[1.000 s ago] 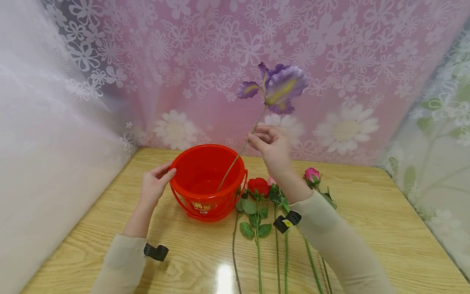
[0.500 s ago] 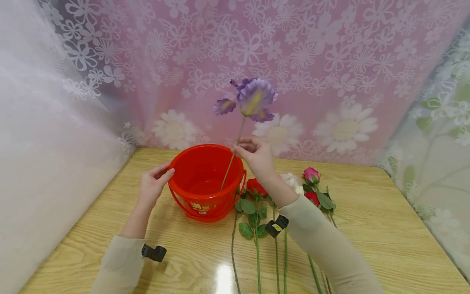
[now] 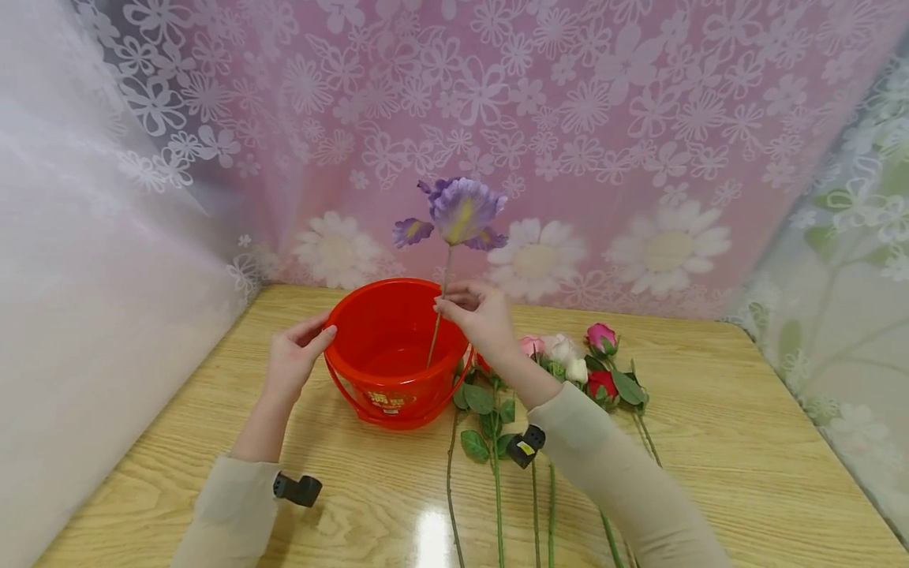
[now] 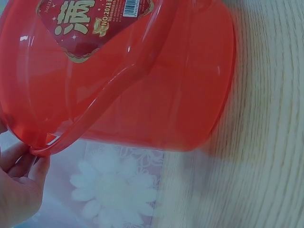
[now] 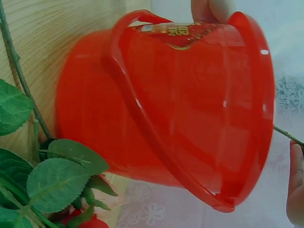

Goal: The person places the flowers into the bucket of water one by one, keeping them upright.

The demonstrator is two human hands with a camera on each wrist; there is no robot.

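Note:
My left hand (image 3: 294,363) grips the left rim of a red plastic bucket (image 3: 429,390), with the thumb over the edge. In the left wrist view its fingers (image 4: 16,156) are at the rim beside the handle joint. My right hand (image 3: 486,319) pinches the thin stem of a purple iris (image 3: 463,211) between thumb and fingers, just above the bucket's right rim. The bloom stands upright over the bucket, and the stem's lower end reaches down inside it. In the right wrist view a short piece of stem (image 5: 288,135) shows past the rim, the rest hidden by the bucket wall.
Right of the bucket, several flowers lie on the wooden table (image 3: 376,489), stems toward me. Among them are a deep pink rose (image 3: 601,337), a red rose (image 3: 602,385) and a white flower (image 3: 561,347). A floral curtain (image 3: 604,158) hangs behind the table.
My right hand has moved left and down with the iris, bringing the bloom over the bucket and the stem more upright. The left hand stays on the rim.

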